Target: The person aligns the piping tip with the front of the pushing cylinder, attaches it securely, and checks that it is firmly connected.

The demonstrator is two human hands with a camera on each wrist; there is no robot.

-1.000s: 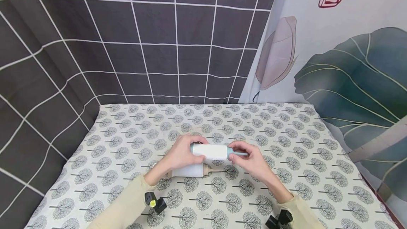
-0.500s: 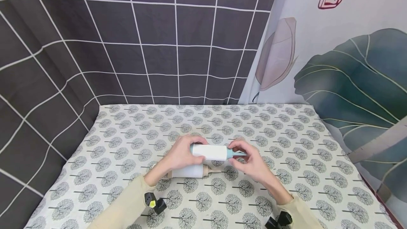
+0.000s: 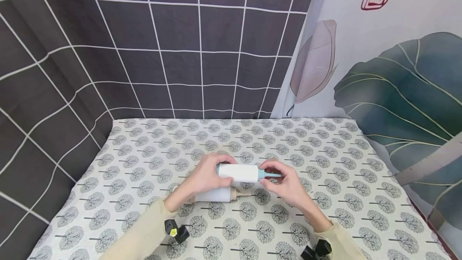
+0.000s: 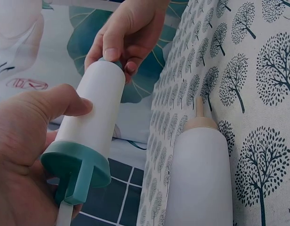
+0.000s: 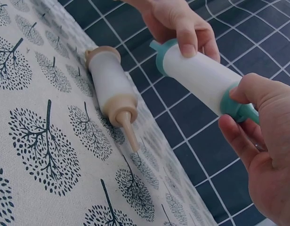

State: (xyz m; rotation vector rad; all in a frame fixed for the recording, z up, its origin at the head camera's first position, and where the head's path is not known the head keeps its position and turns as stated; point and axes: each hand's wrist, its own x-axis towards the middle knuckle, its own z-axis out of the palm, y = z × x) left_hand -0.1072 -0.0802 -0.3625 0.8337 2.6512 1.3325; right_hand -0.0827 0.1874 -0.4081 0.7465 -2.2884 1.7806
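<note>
A white bottle with a teal base and a teal pointed nozzle cap is held level above the table. My left hand grips its body near the base, thumb pressing the white side. In the left wrist view the teal base has a hooked bar with a pale strip hanging from it. My right hand pinches the teal nozzle collar between thumb and fingers. Just nearer to me lies a second white bottle with beige ends and a beige nozzle, partly hidden by my left hand.
A cloth printed with trees covers the table. Behind it hangs a dark curtain with white grid lines. On the right is a pale hanging with large painted leaves.
My right fingers have shifted slightly around the teal nozzle collar. The left hand and both bottles stay almost where they were.
</note>
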